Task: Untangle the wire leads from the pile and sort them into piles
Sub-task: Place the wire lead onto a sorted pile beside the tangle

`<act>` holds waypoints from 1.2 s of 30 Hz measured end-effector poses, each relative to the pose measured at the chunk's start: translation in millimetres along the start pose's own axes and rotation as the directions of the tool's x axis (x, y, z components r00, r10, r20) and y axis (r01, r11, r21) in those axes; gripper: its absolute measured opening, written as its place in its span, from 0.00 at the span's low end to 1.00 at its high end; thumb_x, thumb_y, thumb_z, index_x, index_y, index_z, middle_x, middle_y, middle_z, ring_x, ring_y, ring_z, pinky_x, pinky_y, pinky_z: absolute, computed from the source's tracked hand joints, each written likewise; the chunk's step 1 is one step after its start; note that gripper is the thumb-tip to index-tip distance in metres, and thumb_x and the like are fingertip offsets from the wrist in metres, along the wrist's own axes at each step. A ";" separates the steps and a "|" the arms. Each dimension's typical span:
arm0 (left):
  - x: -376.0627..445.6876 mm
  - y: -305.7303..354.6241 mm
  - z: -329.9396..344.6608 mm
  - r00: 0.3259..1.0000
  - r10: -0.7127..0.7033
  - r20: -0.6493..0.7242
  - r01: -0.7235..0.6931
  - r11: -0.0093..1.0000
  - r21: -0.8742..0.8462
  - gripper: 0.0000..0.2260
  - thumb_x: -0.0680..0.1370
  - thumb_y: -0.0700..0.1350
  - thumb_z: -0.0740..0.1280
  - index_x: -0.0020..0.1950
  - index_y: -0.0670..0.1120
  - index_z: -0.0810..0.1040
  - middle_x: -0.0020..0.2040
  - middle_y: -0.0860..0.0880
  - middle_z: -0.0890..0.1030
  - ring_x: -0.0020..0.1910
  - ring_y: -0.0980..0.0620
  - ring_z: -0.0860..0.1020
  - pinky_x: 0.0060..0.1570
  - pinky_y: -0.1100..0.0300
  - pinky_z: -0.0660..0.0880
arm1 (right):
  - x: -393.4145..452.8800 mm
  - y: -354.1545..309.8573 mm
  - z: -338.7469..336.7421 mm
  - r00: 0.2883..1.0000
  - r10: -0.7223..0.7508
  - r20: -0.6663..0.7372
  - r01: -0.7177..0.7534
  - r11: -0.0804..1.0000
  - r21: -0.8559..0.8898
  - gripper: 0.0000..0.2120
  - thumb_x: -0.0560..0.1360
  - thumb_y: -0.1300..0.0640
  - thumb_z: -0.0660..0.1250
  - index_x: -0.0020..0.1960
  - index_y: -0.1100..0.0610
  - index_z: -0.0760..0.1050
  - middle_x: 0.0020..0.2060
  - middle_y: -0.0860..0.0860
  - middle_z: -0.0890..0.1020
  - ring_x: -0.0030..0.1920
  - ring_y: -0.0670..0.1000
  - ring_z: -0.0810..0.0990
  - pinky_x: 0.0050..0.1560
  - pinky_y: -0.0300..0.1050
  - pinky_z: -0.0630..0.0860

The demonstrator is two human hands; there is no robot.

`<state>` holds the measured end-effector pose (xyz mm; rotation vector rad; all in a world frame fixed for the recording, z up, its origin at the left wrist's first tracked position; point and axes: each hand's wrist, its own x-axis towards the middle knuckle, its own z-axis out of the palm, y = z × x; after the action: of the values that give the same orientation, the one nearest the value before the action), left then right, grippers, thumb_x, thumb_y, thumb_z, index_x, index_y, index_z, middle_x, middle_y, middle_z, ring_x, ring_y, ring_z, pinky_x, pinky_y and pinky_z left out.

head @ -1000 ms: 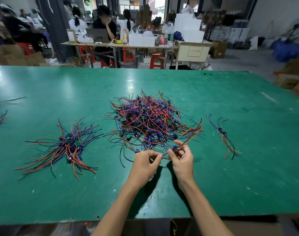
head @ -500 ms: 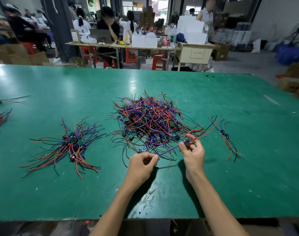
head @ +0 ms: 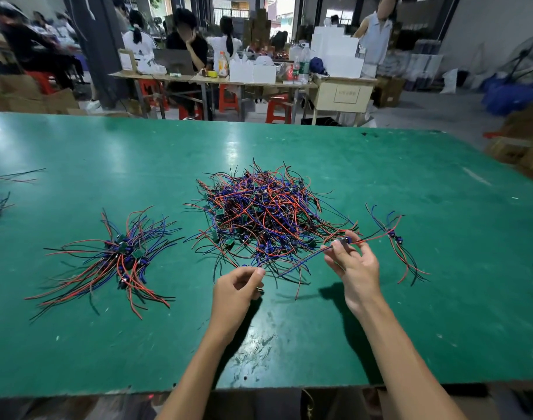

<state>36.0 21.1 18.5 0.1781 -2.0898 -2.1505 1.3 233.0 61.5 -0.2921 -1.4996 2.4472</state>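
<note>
Red-blue wire lead (head: 344, 241) pinched by right hand (head: 354, 265); left hand (head: 236, 287) seemingly pinches wire; three piles.

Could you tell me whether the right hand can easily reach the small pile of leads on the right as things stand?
Probably yes: the right hand, pinching a lead, is close beside the small pile, nothing between.

A broad green worktable (head: 411, 298) with a scuffed, glossy top fills the foreground, glare from overhead light pooling near its far edge; beyond it lies a grey concrete floor (head: 426, 116); a long wooden trestle table (head: 210, 80) stands there, crowded with white cardboard boxes (head: 335, 53) and plastic bottles (head: 301, 68) (an orange-labelled one among them); red plastic stools (head: 277, 112) sit beneath it; seated people (head: 186, 43) work behind it; a dark pillar (head: 92, 47) rises at left; brown cartons (head: 526, 140) stack at right.
</note>
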 end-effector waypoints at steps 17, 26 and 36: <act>-1.8 -1.4 1.4 0.999 0.018 0.029 -0.019 1.000 0.017 0.04 0.80 0.41 0.70 0.48 0.43 0.84 0.35 0.46 0.82 0.33 0.57 0.79 0.35 0.67 0.74 | 7.7 -26.6 -9.1 0.991 0.135 -0.012 -0.136 0.988 -0.078 0.14 0.76 0.65 0.72 0.54 0.51 0.74 0.38 0.48 0.84 0.36 0.48 0.85 0.38 0.39 0.82; -2.7 -3.3 -0.1 0.999 0.010 0.040 -0.011 1.000 0.020 0.04 0.80 0.41 0.70 0.47 0.45 0.84 0.36 0.45 0.84 0.35 0.56 0.80 0.36 0.67 0.75 | 12.9 -33.9 -18.6 0.977 0.206 -0.047 -0.212 0.949 -0.233 0.15 0.74 0.62 0.74 0.58 0.51 0.76 0.48 0.51 0.88 0.43 0.51 0.86 0.45 0.44 0.82; -2.4 -4.1 -0.2 0.999 0.013 0.035 -0.014 1.000 0.015 0.04 0.80 0.42 0.70 0.46 0.47 0.85 0.37 0.43 0.83 0.35 0.56 0.80 0.36 0.66 0.75 | 60.3 -100.6 -37.6 0.966 0.234 -0.106 -0.257 0.871 -0.419 0.04 0.83 0.57 0.62 0.56 0.52 0.75 0.48 0.53 0.84 0.40 0.53 0.84 0.41 0.46 0.80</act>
<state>38.3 21.5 14.4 0.1282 -2.1201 -2.1464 -33.3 327.6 132.3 -0.6639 -2.0868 2.2299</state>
